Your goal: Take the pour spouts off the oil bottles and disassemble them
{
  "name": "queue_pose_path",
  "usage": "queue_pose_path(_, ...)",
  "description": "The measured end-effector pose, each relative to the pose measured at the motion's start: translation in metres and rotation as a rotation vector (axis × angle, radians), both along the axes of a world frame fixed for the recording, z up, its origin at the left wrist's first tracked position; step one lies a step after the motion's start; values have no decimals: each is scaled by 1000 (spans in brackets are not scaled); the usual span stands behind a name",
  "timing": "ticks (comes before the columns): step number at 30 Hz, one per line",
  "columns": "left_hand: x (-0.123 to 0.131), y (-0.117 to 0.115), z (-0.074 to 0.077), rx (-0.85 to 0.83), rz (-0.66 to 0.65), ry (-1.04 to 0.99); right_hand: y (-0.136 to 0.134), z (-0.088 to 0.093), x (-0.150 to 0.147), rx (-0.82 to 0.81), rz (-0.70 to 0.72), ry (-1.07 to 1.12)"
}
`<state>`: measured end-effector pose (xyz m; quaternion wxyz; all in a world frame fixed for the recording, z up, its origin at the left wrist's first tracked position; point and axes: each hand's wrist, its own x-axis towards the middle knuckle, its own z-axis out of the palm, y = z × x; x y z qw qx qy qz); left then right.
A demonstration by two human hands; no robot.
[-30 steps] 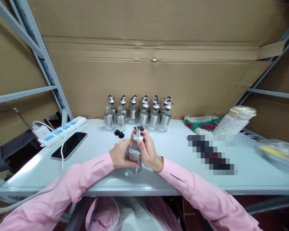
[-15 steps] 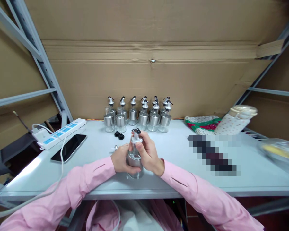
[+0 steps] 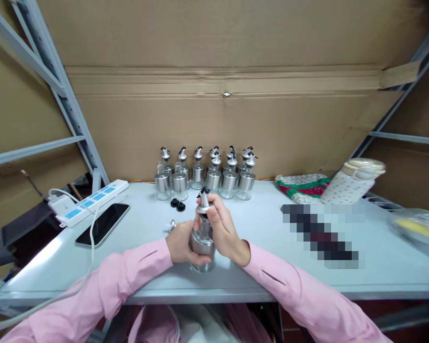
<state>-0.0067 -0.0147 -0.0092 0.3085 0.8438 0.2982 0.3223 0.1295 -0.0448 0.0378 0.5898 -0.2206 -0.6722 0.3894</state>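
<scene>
A glass oil bottle with a steel band stands upright near the table's front edge. My left hand is wrapped round its body from the left. On its neck sits a silver pour spout with a black lever, and my right hand grips this spout, thumb in front and fingers behind. Another pour spout lies on the table just beyond my left hand, partly hidden by it. Past my hands lie two black stoppers. Two bottles without spouts stand at the front left of the group behind.
Several spouted bottles stand against the cardboard wall. Left are a phone, a power strip and a white cable. Right are a patterned cloth, a dotted jug, a blurred-out dark item and a plastic-covered bowl.
The view has shifted slightly, so everything sits a little lower. Both hands keep their hold on the bottle and spout; the spout is tilted a little differently.
</scene>
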Motion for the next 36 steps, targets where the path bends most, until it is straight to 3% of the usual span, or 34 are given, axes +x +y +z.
queue_pose_path(6,-1,2,0,49,-15,27,7,7,-2,-218,29,223)
queue_pose_path(10,0,2,1,111,-33,56,11,16,13,-1,-125,204)
queue_pose_path(13,0,1,1,120,-38,56,6,28,30,260,-257,8)
queue_pose_path(16,0,1,-2,103,-19,72,-3,37,41,463,-280,-320)
queue_pose_path(20,-2,4,-2,102,-54,70,-8,36,45,503,-185,-618)
queue_pose_path(25,-15,12,8,267,-178,152,-4,43,50,543,-198,-720)
queue_pose_path(32,-31,31,3,407,76,337,35,83,58,557,-578,-616)
queue_pose_path(36,-28,35,-3,413,93,458,79,79,49,481,-683,-735)
